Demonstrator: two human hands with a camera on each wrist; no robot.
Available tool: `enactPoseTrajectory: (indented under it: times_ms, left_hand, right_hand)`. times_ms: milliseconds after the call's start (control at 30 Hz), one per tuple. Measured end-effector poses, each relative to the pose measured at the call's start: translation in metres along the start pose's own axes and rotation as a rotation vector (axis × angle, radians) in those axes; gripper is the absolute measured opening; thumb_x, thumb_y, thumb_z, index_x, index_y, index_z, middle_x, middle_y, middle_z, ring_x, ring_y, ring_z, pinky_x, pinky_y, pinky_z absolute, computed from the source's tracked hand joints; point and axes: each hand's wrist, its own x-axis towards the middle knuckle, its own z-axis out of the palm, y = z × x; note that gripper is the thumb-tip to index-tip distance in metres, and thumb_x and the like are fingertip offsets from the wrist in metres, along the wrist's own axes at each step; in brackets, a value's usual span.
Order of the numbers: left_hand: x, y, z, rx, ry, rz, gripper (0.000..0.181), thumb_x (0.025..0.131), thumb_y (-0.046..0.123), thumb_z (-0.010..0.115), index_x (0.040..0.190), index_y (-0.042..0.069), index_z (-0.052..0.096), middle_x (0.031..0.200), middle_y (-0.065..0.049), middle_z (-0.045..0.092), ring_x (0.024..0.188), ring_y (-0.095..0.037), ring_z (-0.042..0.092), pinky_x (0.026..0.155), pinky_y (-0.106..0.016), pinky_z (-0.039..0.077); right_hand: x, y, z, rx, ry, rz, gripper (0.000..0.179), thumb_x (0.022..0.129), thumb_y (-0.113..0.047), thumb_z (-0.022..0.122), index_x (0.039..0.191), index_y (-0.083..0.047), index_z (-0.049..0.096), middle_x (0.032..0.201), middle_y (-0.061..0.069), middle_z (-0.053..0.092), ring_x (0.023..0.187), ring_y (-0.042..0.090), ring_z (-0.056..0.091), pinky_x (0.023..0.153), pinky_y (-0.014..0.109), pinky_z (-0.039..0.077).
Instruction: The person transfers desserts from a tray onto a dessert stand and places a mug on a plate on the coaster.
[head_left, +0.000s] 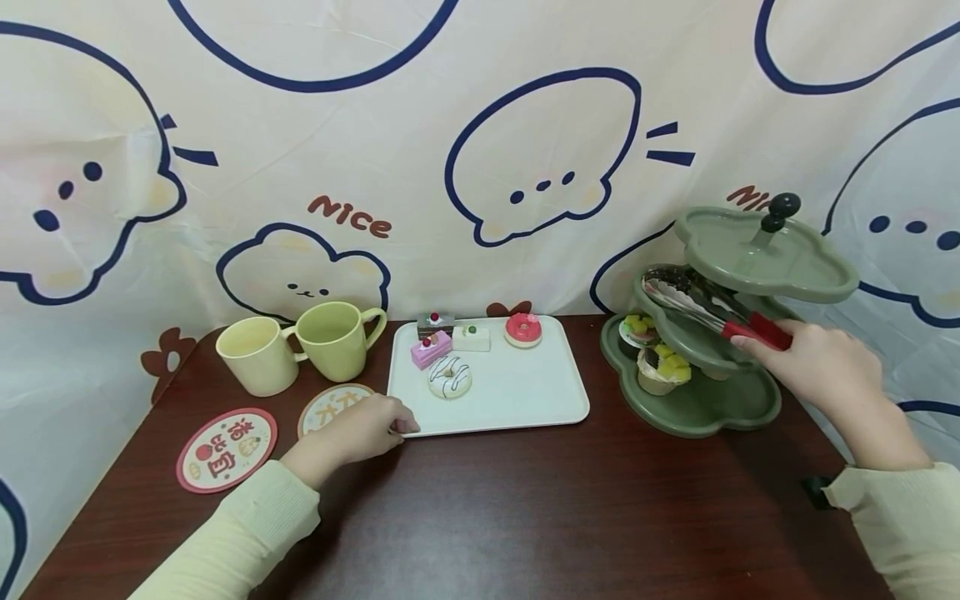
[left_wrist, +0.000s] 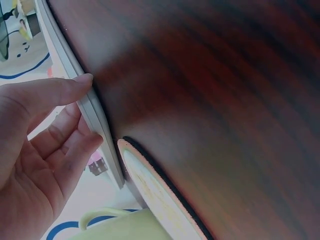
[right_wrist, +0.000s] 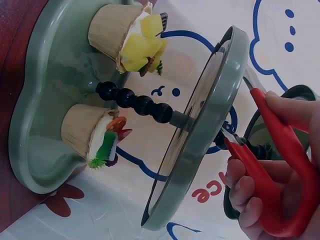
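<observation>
At the front left corner of a white tray, my left hand holds the rim, thumb on its outer side and some fingers reaching over it. The tray carries small toy cakes: a white-iced donut, a pink donut and several cake slices, one of them pink. On the right, my right hand grips the red handles of metal tongs. The tongs' head reaches over the middle tier of a green three-tier stand. Cupcakes, one topped with yellow fruit, sit on the bottom tier.
Two pale green mugs, one rounded and one with its handle rightward, stand at the back left. Two round coasters, one red-rimmed, lie before them. A patterned cloth hangs behind the dark wooden table.
</observation>
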Motion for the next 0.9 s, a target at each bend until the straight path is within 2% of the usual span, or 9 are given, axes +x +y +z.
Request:
enactPoseTrajectory:
  times_ms: [467,633,900]
  left_hand:
    - [0.000,0.000,0.002,-0.002,-0.003,-0.006,0.024,0.081,-0.011,0.071,0.091,0.010,0.079,0.089,0.004,0.073,0.083,-0.008,0.064,0.074,-0.031,0.056]
    - [0.000,-0.002,0.002,0.003,0.005,0.005,0.024,0.081,-0.011,0.072,0.093,0.009,0.079,0.089,0.003,0.073,0.083,-0.010,0.066,0.074,-0.033,0.057]
    - [0.001,-0.004,0.002,0.008,0.003,0.012,0.024,0.081,-0.011,0.071,0.093,0.009,0.079,0.089,0.003,0.073,0.083,-0.009,0.066,0.074,-0.032,0.057]
  right_hand:
    - [-0.001,-0.003,0.006,0.029,0.066,-0.003,0.088,0.096,-0.071,0.046,0.133,0.009,0.051,0.110,0.041,0.059,0.082,0.052,0.060,0.046,0.042,0.039]
    - [-0.001,-0.010,0.005,0.052,0.100,-0.026,0.082,0.096,-0.071,0.047,0.131,0.003,0.053,0.107,0.039,0.061,0.081,0.050,0.061,0.047,0.042,0.037]
    - [-0.003,-0.031,0.007,0.061,0.108,-0.085,0.081,0.096,-0.068,0.051,0.131,0.004,0.055,0.106,0.034,0.065,0.078,0.045,0.061,0.049,0.044,0.041]
